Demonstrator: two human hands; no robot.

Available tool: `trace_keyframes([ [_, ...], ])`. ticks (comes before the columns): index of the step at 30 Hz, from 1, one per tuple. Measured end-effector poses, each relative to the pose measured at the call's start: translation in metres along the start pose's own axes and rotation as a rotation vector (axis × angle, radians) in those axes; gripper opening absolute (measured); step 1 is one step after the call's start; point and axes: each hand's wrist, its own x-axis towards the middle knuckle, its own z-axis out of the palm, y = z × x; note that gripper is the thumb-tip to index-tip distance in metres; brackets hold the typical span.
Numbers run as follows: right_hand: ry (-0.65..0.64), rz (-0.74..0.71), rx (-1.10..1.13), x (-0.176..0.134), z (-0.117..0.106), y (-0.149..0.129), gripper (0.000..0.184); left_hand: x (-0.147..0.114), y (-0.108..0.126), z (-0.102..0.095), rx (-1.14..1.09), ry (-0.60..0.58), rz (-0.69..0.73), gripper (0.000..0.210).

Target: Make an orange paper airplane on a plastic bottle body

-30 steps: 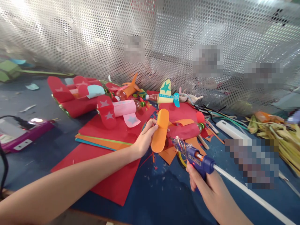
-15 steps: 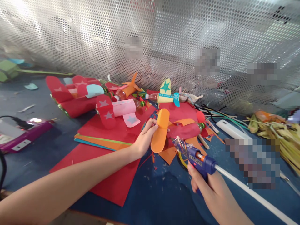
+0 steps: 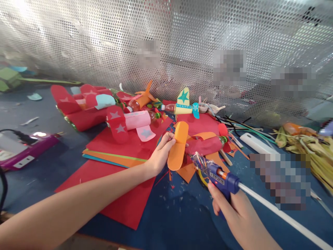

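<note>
My left hand [image 3: 162, 151] is closed on an orange paper strip [image 3: 178, 146] with rounded ends, thumb on its near face and the other fingers partly hidden behind it. Just right of the strip lies a bottle wrapped in red paper [image 3: 204, 145], its green neck pointing right; whether the strip touches it I cannot tell. In my right hand [image 3: 229, 205] is a blue glue gun [image 3: 220, 177], gripped by the handle. A long white glue stick [image 3: 281, 213] sticks out of its back. The gun's stringy, glue-covered nozzle points toward the strip, with a gap between them.
Bottle planes in pink paper [image 3: 137, 119], yellow paper [image 3: 184, 109] and red paper [image 3: 91, 116] lie behind. Red sheets [image 3: 125, 205] spread under my left arm. A purple power strip [image 3: 33, 151] sits left, a white-handled tool [image 3: 257, 144] right. A perforated metal panel [image 3: 166, 52] closes the back.
Hardly anything differs. Both hands, the orange strip and the glue gun keep their places, apart from a very slight shift of the nozzle.
</note>
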Motion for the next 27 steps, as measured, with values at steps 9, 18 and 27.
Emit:
trace_keyframes([
  [9,0.041,0.052,0.001,0.0,0.001,-0.002,0.043,-0.002,0.003,0.002,-0.011,0.012,-0.016,0.025],
  [18,0.045,0.176,-0.001,0.003,-0.002,-0.002,0.045,-0.002,0.004,0.003,0.0,0.019,-0.017,0.023],
  [27,-0.008,0.205,0.026,0.007,-0.004,-0.007,0.045,-0.001,0.003,0.003,-0.005,0.028,-0.021,0.023],
])
